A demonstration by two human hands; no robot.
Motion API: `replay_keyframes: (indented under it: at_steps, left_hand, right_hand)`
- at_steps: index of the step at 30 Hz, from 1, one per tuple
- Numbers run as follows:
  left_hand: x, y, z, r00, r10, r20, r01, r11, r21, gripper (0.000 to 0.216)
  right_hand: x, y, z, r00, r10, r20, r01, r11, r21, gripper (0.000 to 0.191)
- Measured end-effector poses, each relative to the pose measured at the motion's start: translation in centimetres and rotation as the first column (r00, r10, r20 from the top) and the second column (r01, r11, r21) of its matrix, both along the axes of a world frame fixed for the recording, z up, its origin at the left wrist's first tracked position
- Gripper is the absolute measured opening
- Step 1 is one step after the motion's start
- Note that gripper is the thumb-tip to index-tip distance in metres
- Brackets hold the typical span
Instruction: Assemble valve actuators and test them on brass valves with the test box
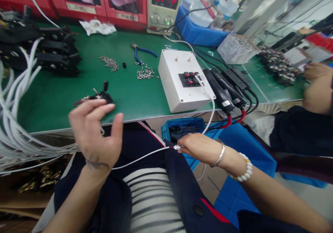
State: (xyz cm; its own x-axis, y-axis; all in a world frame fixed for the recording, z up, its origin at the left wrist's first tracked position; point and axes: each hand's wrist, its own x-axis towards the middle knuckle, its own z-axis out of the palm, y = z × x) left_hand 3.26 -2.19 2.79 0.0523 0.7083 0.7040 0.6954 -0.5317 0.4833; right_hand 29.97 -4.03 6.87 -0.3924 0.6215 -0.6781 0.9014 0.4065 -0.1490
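My left hand [97, 132] is held at the table's front edge with thumb and fingers apart. Just beyond its fingertips lies a small black part with an upright knob [105, 92] and thin red wires; the fingers partly cover it, and I cannot tell whether they touch it. Over my lap, my right hand [199, 148] pinches a thin white cable [151, 154] near a whitish end piece with a short dark red bit. The cable runs left and passes behind my left wrist. Above my right hand stands a white box [182, 82] with a black and red terminal block [191, 79].
Blue-handled pliers [144, 51] and piles of small screws [145, 73] lie on the green table [137, 104]. Black assemblies [57, 52] and bundled white cables [18, 115] fill the left. Black electric screwdrivers [221, 90] sit right of the box. A co-worker's arm [317, 87] reaches in far right.
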Motion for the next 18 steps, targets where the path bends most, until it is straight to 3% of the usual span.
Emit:
replay_keyframes:
  at_steps: [2,3,6,7,8,10,12,15,18]
  left_hand:
    - [1.8,-1.2,-0.1,0.986,-0.168,-0.015,0.167,0.985,-0.043,0.026]
    - [2.7,-1.8,-0.2,0.956,-0.292,-0.025,0.287,0.950,-0.127,0.022]
    - [4.5,-2.9,-0.5,0.790,-0.609,0.066,0.569,0.690,-0.448,0.028]
    - [4.7,-3.2,-0.5,0.754,-0.650,0.091,0.598,0.623,-0.504,0.030]
    - [4.6,-3.3,-0.4,0.741,-0.665,0.089,0.601,0.598,-0.530,0.034]
    - [4.1,-3.5,0.0,0.750,-0.658,0.074,0.583,0.603,-0.545,0.042]
    - [2.9,-3.6,0.6,0.797,-0.600,0.070,0.536,0.647,-0.543,0.043]
    - [0.7,-3.2,1.2,0.907,-0.415,0.070,0.395,0.782,-0.482,0.034]
    - [-1.7,-2.6,1.2,0.986,-0.141,0.087,0.163,0.917,-0.365,0.028]
  right_hand:
    - [-0.1,-0.1,0.6,0.997,0.005,-0.079,-0.004,1.000,0.013,0.013]
    - [-0.1,-0.2,0.9,0.990,0.003,-0.139,0.001,0.999,0.032,0.012]
    - [0.0,-0.5,1.7,0.940,-0.008,-0.340,0.043,0.995,0.095,0.011]
    - [0.2,-0.6,1.9,0.919,-0.007,-0.393,0.055,0.992,0.112,0.012]
    - [0.4,-0.8,2.1,0.898,0.000,-0.441,0.063,0.990,0.129,0.016]
    - [1.0,-1.1,2.3,0.857,0.036,-0.514,0.066,0.982,0.178,0.026]
    - [1.7,-1.3,2.5,0.825,0.088,-0.558,0.086,0.956,0.279,0.040]
    - [2.3,-1.3,2.6,0.801,0.150,-0.580,0.143,0.892,0.429,0.051]
    - [2.3,-1.2,2.6,0.792,0.187,-0.581,0.176,0.841,0.512,0.043]
